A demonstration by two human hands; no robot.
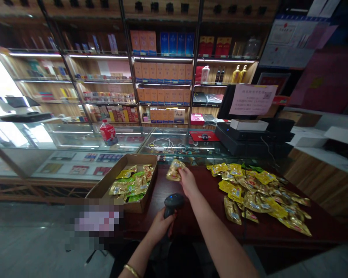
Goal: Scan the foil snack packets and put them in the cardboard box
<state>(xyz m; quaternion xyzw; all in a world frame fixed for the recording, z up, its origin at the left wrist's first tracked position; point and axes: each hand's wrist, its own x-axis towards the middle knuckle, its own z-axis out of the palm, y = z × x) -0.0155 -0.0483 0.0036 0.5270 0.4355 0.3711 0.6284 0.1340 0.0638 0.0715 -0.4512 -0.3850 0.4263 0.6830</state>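
Note:
My left hand (161,225) is wrapped round the handle of a black barcode scanner (174,200), held low above the front of the dark red table (197,227). Higher up, my right hand (187,180) grips a gold snack packet (174,170) by its right side, above the table. To the right lies a wide heap of gold and yellow snack packets (258,193). On the left stands an open cardboard box (147,200), with several gold, yellow and green packets (133,183) inside it.
Behind the table runs a glass display counter (127,133), with a red bottle (108,132), a white cable (162,143) and a mouse (204,136) on it. A cash register (249,135) stands at the back right. Stocked shelves (164,82) line the wall.

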